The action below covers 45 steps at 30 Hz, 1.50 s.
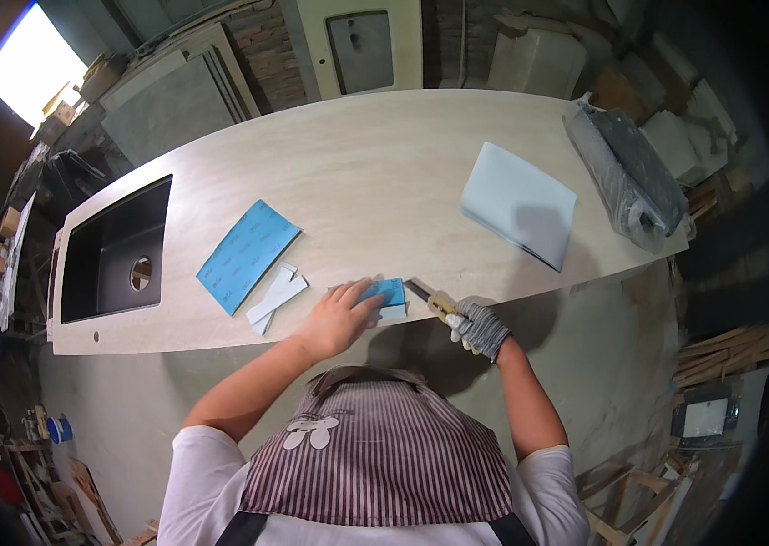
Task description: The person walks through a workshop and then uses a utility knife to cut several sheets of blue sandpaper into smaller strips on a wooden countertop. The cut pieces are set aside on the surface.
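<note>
My bare left hand (337,317) lies with fingers spread on a small blue sandpaper piece (391,291), pressing it to the countertop (375,182) near its front edge. A pale strip shows along the near side of that piece. In a grey knitted glove, my right hand (481,331) is closed around a utility knife (440,304). Its dark blade points up and left, close to the right end of the blue piece; whether it touches cannot be told. Left of my hands are a larger blue sandpaper sheet (250,255) and several crossed pale strips (279,297).
A black sink (111,250) is set into the countertop's left end. Toward the right lie folded pale-blue sheets (516,196) and a dark block wrapped in clear plastic (630,173). Slabs (175,105) lean behind the counter. Wood pieces (726,353) are stacked at right.
</note>
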### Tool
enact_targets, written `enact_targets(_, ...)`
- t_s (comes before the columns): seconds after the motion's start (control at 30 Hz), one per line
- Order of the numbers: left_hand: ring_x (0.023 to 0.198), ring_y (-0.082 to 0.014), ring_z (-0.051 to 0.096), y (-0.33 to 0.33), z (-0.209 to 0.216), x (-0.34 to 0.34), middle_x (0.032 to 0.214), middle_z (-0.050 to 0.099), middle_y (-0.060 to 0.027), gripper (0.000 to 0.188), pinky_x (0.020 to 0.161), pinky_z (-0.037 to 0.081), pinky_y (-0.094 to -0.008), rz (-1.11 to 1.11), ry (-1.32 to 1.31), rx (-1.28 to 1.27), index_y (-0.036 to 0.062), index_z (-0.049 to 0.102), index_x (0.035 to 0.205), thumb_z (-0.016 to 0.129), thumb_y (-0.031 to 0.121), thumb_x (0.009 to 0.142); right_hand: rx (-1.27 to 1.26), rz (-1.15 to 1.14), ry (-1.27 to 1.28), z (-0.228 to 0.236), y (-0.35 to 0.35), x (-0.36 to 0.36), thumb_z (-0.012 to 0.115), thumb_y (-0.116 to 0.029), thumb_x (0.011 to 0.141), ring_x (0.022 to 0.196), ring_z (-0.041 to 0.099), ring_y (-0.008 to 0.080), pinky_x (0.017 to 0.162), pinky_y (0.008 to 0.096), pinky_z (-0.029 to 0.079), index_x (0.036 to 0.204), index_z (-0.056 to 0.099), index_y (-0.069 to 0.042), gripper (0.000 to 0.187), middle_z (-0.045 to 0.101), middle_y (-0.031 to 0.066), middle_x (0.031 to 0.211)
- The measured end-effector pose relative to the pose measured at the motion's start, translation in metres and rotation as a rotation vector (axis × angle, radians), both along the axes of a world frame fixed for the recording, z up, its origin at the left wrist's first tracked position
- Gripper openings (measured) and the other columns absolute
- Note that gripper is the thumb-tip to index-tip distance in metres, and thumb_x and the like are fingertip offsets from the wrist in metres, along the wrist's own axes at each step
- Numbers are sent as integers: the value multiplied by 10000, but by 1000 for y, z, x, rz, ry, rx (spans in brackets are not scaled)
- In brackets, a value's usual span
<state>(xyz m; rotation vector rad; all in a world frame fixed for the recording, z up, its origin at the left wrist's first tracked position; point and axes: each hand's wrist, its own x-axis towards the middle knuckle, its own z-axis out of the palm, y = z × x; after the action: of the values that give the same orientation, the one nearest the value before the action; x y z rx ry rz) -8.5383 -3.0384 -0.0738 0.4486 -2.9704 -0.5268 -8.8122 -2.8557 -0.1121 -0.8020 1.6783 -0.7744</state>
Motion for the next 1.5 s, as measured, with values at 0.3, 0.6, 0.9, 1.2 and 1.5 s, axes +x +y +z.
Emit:
enact_targets(0.3, 1503, -290, 232, -60, 6, -31, 1635, 230, -49, 492, 1245, 160, -517, -556, -184, -219, 397, 468, 1455, 521, 387, 966, 94, 224, 65, 8, 0, -4, 601, -332, 974, 524, 545, 101, 502, 282, 474, 984, 656, -64, 274, 658, 41, 693)
enact_targets(0.6, 1542, -235, 84, -66, -29, -21, 1666, 137, -3, 449, 1248, 26, -548, -467, -249, -159, 460, 380, 1490, 399, 448, 1042, 51, 335, 152, -3, 3, -5, 618, -354, 969, 578, 557, 110, 541, 289, 473, 990, 645, -64, 292, 603, 17, 679)
enact_targets(0.9, 1545, -238, 57, -63, -25, -19, 1672, 104, 4, 438, 1244, -5, -560, -443, -274, -104, 456, 379, 1492, 382, 419, 1056, -35, 379, 190, -9, -15, 30, 605, -313, 977, 571, 575, 134, 561, 317, 497, 961, 657, -41, 277, 608, 40, 662)
enact_targets(1.2, 1545, -235, 51, -64, -30, -17, 1671, 107, 32, 438, 1239, -5, -576, -453, -262, -94, 471, 389, 1481, 404, 430, 1044, 41, 380, 135, -1, -29, 65, 590, -360, 961, 650, 652, 221, 615, 371, 519, 988, 663, -3, 365, 678, 126, 733)
enact_targets(1.5, 1546, -234, 44, -63, -30, -18, 1671, 105, 34, 440, 1238, -15, -575, -443, -272, -114, 473, 377, 1486, 390, 439, 1047, 2, 306, 67, -6, -19, 63, 579, -298, 982, 606, 604, 162, 596, 339, 508, 1011, 640, -10, 295, 631, 78, 719)
